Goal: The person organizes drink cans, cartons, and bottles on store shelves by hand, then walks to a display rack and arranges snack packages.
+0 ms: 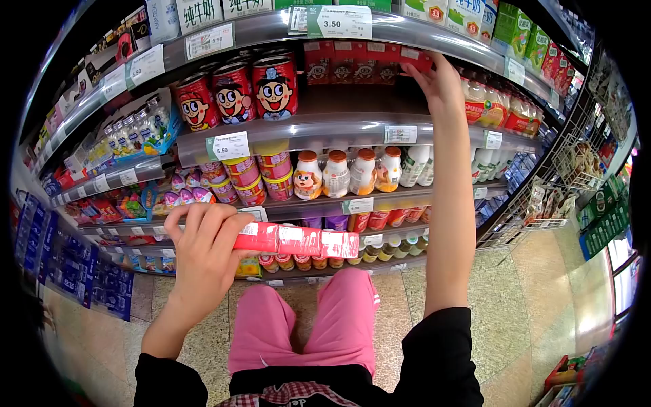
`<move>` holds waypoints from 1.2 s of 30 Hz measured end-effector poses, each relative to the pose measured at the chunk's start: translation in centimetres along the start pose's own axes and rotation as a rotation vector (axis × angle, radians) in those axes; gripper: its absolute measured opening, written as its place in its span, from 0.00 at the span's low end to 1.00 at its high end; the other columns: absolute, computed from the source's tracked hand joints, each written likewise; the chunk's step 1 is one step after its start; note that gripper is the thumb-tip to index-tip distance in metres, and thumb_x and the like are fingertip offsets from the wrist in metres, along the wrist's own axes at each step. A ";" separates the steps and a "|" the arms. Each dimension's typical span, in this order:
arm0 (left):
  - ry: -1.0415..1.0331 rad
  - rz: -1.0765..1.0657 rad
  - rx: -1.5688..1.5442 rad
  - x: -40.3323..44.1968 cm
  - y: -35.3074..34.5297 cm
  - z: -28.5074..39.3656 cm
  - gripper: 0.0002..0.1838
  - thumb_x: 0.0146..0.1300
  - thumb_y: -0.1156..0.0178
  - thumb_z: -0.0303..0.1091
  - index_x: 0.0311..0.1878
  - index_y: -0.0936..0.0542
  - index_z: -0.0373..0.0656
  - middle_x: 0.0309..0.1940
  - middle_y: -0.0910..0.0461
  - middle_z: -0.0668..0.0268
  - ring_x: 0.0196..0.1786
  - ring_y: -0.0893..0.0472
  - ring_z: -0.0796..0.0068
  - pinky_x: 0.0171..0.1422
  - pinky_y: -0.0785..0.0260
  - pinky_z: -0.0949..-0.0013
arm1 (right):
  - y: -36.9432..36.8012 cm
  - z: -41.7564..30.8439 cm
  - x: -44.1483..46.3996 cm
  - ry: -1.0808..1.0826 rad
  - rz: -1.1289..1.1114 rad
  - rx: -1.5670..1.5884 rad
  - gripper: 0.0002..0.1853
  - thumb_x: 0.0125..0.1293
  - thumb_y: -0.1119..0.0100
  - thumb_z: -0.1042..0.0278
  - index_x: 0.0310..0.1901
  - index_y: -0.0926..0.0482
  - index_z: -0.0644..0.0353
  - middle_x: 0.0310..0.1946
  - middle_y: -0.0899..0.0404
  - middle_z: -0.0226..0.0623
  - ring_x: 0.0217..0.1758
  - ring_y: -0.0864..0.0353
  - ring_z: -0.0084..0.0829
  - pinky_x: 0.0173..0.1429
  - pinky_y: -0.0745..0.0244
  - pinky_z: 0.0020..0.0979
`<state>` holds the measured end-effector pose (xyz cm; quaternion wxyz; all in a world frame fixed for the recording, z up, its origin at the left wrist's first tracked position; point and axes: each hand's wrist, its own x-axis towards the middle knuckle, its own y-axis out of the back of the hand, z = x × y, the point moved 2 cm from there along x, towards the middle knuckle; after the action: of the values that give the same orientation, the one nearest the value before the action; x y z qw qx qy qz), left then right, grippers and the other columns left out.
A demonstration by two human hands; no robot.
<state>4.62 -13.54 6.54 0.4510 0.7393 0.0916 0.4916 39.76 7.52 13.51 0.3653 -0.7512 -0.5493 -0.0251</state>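
My left hand (pixel 203 244) is closed on one end of a row of red drink cartons (pixel 298 240), held level in front of the lower shelves with the cartons' pale printed faces up. My right hand (pixel 441 85) reaches into the upper shelf bay, its thumb and fingers around a red drink carton (pixel 416 58) at the right end of a row. More red cartons (pixel 350 64) with a cartoon figure stand to its left, toward the back of that shelf. The fingertips of my right hand are partly hidden under the shelf edge above.
Large red cartoon cans (pixel 274 88) stand left of the carton row. White bottles with orange caps (pixel 337 173) and stacked pink-and-yellow tins (pixel 274 178) fill the shelf below. Priced shelf rims (pixel 271 37) jut out overhead. A wire rack (pixel 532 203) stands at the right.
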 end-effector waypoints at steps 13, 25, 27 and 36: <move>-0.002 0.069 -0.104 0.7 -1.1 -0.1 0.24 0.45 0.29 0.32 0.48 0.20 0.43 0.43 0.25 0.68 0.50 0.26 0.64 0.62 0.48 0.52 | 4.5 -1.3 -6.5 -0.192 -0.042 -0.253 0.22 0.69 0.42 0.65 0.63 0.26 0.61 0.47 0.20 0.39 0.37 0.13 0.36 0.41 0.14 0.31; 0.027 0.086 -0.122 0.5 -1.6 -0.2 0.22 0.47 0.30 0.34 0.48 0.20 0.45 0.43 0.26 0.66 0.51 0.27 0.63 0.64 0.49 0.53 | 1.4 -3.0 -10.8 0.992 -0.217 -1.649 0.34 0.42 0.22 0.60 0.57 0.20 0.49 0.53 0.23 0.30 0.61 0.30 0.40 0.67 0.38 0.45; 0.028 0.090 -0.122 0.6 -1.5 0.0 0.22 0.47 0.30 0.33 0.48 0.20 0.46 0.43 0.26 0.66 0.51 0.27 0.63 0.63 0.49 0.53 | 1.0 -1.9 -10.7 1.158 -0.261 -1.691 0.32 0.45 0.24 0.62 0.56 0.20 0.49 0.50 0.22 0.30 0.60 0.29 0.40 0.68 0.39 0.47; 0.025 0.113 -0.125 0.0 -1.4 0.1 0.23 0.45 0.31 0.28 0.49 0.20 0.45 0.43 0.25 0.69 0.49 0.26 0.65 0.62 0.48 0.52 | 1.4 -1.3 -8.1 1.134 -0.392 -1.629 0.23 0.49 0.28 0.68 0.50 0.19 0.55 0.43 0.20 0.33 0.50 0.23 0.40 0.62 0.32 0.43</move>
<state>5.14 -12.79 5.49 0.4666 0.7075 0.0242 0.5302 38.19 0.05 10.17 -0.0620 -0.5457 -0.2239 -0.8051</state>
